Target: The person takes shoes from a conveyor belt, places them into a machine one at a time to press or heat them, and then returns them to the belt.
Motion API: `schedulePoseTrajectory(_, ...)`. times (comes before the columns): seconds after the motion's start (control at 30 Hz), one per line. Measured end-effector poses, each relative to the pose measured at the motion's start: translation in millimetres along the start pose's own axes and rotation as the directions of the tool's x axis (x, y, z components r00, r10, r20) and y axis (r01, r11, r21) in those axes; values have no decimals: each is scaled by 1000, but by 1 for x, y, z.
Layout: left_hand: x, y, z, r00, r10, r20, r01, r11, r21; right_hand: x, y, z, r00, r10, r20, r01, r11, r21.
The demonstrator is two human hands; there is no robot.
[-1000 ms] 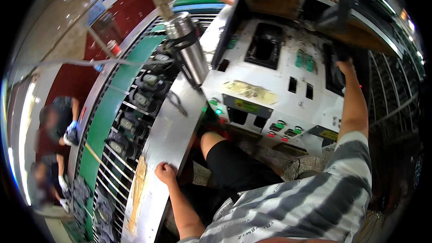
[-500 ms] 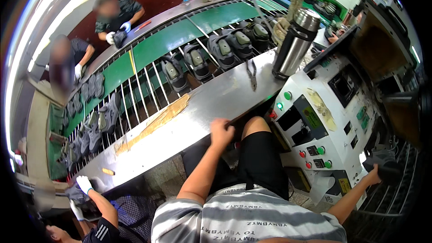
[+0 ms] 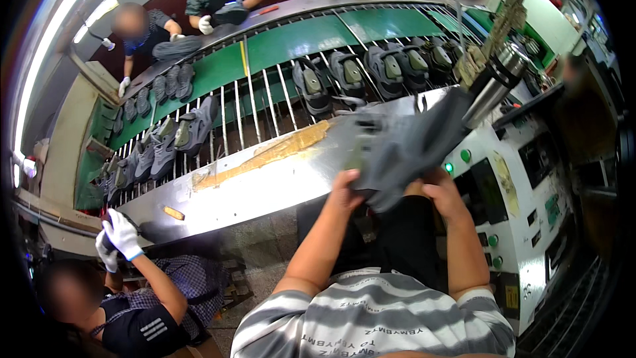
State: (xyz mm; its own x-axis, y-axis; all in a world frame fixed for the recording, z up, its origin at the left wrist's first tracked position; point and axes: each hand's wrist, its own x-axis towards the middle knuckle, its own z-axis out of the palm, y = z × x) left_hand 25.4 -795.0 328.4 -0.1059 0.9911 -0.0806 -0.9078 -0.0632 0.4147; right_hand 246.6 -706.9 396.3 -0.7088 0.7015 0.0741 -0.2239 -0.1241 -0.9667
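A grey shoe (image 3: 414,146), smeared by motion, is up in front of me over the near edge of the metal bench. My left hand (image 3: 346,189) grips its lower left side, close to an olive-green part. At the lower right, my right hand (image 3: 445,193) has its fingers wrapped round it. The blur hides whether this is one shoe or two close together. Behind it, several grey shoes with olive-green tops, among them one shoe (image 3: 311,86), stand on the roller conveyor.
The metal bench (image 3: 265,182) bears peeling brown tape (image 3: 265,156) and a small yellow piece (image 3: 174,213). A steel flask (image 3: 497,83) stands right, by a white control panel (image 3: 510,192). Gloved co-workers (image 3: 142,33) handle shoes at the far side; another co-worker (image 3: 149,292) sits at lower left.
My right hand has brought a shoe from the machine on the right to the front of me. My left hand has left the bench edge and taken hold too. The view has shifted.
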Motion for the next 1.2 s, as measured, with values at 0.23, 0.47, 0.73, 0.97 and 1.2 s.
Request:
schedulePoseTrajectory(0.23,-31,136,-109,737,610,-291,-588,791,168,57,29,65,973,157,169,-41,839,-542)
schedulePoseTrajectory(0.47,-20,214,-160,546,690,-475,-601,718,351,39,99,-1,979,136,-150,-189,881,-434)
schedulePoseTrajectory(0.73,45,236,-193,535,698,-477,-540,716,442,47,120,-39,921,115,-371,-289,841,-458)
schedulePoseTrajectory(0.97,166,239,-212,446,880,-166,-105,235,966,155,137,7,991,51,-124,-112,822,-559)
schedulePoseTrajectory(1.2,183,229,-230,497,859,-124,-74,184,980,275,184,33,988,-2,153,135,487,-863)
